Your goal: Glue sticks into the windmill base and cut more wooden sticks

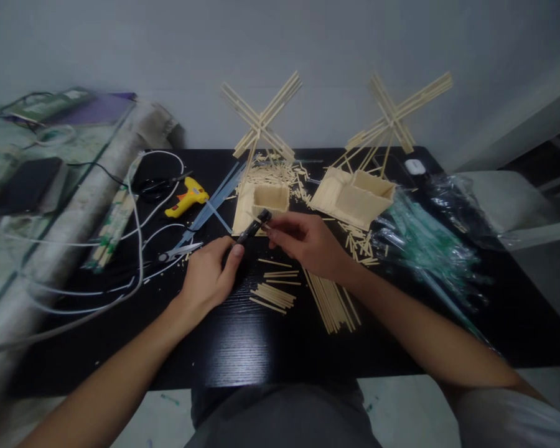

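Note:
My left hand (210, 270) is closed around the handle of a dark hand tool (249, 231), which looks like small cutters. Its head points up and right. At that head, my right hand (303, 239) pinches a thin wooden stick (256, 218), partly hidden by the fingers. Just behind the hands stands a stick-built model (270, 199) with an open box on a flat base and crossed sticks (260, 121) above. Short cut sticks (274, 295) lie in front of the hands. Longer sticks (329, 298) lie below my right wrist.
A similar model (364, 193) stands to the right, beside clear plastic packaging with green parts (420, 242). On the left lie a yellow glue gun (186, 198), scissors (180, 251), bundled sticks (114, 227) and looping white cables (140, 249). Small stick pieces (273, 169) are heaped behind the nearer model.

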Motion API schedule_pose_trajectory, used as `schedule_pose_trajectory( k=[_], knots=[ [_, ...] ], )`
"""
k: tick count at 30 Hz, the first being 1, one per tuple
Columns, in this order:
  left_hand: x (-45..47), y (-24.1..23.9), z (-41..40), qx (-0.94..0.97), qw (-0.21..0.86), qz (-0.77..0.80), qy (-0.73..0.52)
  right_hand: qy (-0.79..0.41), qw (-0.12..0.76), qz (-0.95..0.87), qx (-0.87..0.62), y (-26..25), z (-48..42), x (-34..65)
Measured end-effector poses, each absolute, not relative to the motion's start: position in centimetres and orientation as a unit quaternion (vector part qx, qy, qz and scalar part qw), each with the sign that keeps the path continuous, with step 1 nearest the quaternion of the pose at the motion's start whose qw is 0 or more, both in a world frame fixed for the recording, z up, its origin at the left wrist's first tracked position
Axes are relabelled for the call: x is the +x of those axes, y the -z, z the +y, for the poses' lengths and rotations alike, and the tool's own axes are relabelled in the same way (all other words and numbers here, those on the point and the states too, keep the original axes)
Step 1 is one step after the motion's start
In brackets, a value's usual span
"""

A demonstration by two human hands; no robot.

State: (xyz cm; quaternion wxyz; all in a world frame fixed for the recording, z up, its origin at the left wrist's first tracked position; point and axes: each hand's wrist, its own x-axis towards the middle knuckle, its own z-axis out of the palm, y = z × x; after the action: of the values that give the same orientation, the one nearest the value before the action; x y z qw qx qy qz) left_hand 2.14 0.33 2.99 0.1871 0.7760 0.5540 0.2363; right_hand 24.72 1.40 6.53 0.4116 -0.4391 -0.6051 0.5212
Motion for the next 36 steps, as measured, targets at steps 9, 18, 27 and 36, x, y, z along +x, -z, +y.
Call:
schedule_pose_trajectory(
  k=[9, 18, 27, 36],
  knots=[
    [1.8, -3.2, 0.7, 0.780, 0.135, 0.577, -0.200, -0.561, 0.395, -0.577, -0.443, -6.3, 1.5, 24.7],
    [1.6, -3.9, 1.0, 0.811, 0.171, 0.533, -0.174, -0.559, 0.326, -0.669, -0.366, -7.3, 2.2, 26.7],
    [1.8, -4.1, 0.6, 0.818, 0.194, 0.520, -0.154, -0.616, 0.290, -0.647, -0.345, -7.4, 2.5, 27.1],
    [1.8, -4.0, 0.6, 0.822, 0.189, 0.517, -0.148, -0.611, 0.295, -0.647, -0.347, -7.5, 2.5, 27.1]
  ],
)
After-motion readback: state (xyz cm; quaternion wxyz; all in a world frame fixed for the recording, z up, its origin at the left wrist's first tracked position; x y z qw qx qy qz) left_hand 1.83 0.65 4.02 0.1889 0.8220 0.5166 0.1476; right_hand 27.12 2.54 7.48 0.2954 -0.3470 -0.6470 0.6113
